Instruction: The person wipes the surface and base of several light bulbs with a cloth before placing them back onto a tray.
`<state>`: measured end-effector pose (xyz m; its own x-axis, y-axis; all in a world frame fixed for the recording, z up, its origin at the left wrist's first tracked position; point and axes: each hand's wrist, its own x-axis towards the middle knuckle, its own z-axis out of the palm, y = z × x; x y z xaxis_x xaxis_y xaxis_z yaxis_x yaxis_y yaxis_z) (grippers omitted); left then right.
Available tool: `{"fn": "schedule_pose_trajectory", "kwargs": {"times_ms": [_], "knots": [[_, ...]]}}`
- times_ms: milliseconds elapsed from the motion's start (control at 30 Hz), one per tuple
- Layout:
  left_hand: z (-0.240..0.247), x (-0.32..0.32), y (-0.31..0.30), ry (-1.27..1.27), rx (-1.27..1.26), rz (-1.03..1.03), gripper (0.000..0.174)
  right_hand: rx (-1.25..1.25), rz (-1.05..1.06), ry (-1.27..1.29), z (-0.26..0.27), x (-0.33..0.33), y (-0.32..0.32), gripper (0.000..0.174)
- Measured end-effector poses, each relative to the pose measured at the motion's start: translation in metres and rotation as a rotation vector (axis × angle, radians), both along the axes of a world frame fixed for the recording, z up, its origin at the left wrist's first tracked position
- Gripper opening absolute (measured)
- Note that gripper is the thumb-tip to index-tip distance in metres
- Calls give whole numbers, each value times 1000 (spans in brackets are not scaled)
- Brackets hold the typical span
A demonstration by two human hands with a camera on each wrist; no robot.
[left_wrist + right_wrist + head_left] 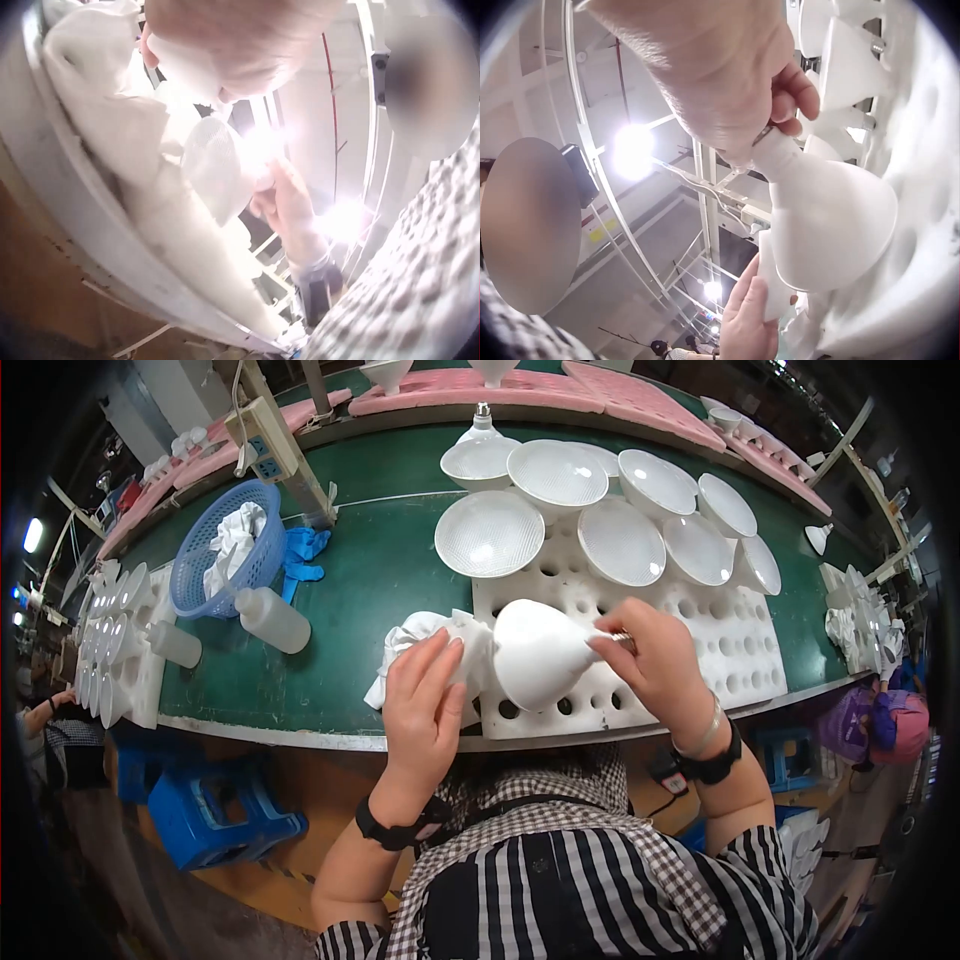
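My right hand (655, 660) pinches a white reflector light bulb (545, 655) by its metal screw base. The bulb is tilted on its side above the foam board, its wide face turned toward my left hand (425, 695). That left hand holds a bunched white cloth (405, 640) close to the bulb's face at the table's front edge. In the right wrist view the bulb (832, 217) widens below my right fingers, and the left hand (746, 322) with white cloth is right at its rim. The left wrist view shows the bulb's textured lens (210, 161).
Several bulbs (490, 535) stand face up in a holed white foam board (740, 650). To the left are a blue basket (185, 575) with white cloths, blue gloves (303, 550) and a white bottle (272, 620). Pink foam trays (480, 398) line the back shelf; a blue stool (215, 810) is below.
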<state>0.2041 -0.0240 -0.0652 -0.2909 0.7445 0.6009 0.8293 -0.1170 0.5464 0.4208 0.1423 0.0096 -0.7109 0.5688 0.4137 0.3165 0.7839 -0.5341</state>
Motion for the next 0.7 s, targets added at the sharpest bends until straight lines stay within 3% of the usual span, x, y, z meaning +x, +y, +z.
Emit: {"fn": "schedule_pose_trajectory", "kwargs": {"times_ms": [67, 133, 167, 200, 300, 433, 467, 500, 567, 600, 633, 667, 700], "knots": [[14, 15, -1, -97, 51, -111, 44, -30, -36, -44, 7, 18, -9, 21], [22, 31, 0, -10, 23, -192, 47, 40, 6, -291, 22, 33, -19, 32], [25, 38, 3, 170, 25, -269, 48, -4, 17, -372, 26, 38, -23, 46], [26, 43, 6, 354, 31, -347, 49, -3, 7, -372, 22, 41, -24, 46], [36, 48, 18, 405, 39, -401, 51, -167, -35, -374, -13, 43, -17, 61], [75, 51, 31, 444, -8, -422, 41, -144, -32, -358, -17, 45, -16, 58], [77, 46, 39, 447, -13, -416, 41, -8, 46, -383, -18, 47, -15, 58], [77, 40, 50, 298, -84, -426, 36, 126, 126, -407, -20, 49, -15, 59], [80, 24, 65, -113, -232, -547, 26, 85, 153, -305, -27, 46, -18, 63], [77, 18, 67, -106, -229, -543, 26, 52, 167, -201, -29, 43, -19, 67], [72, 14, 70, -436, -339, -593, 26, 58, 168, -196, -28, 39, -21, 67], [69, 10, 71, -773, -448, -633, 28, -92, 182, -120, -28, 36, -26, 70], [69, 5, 71, -852, -532, -642, 36, -246, 196, -46, -29, 33, -32, 73]]}}
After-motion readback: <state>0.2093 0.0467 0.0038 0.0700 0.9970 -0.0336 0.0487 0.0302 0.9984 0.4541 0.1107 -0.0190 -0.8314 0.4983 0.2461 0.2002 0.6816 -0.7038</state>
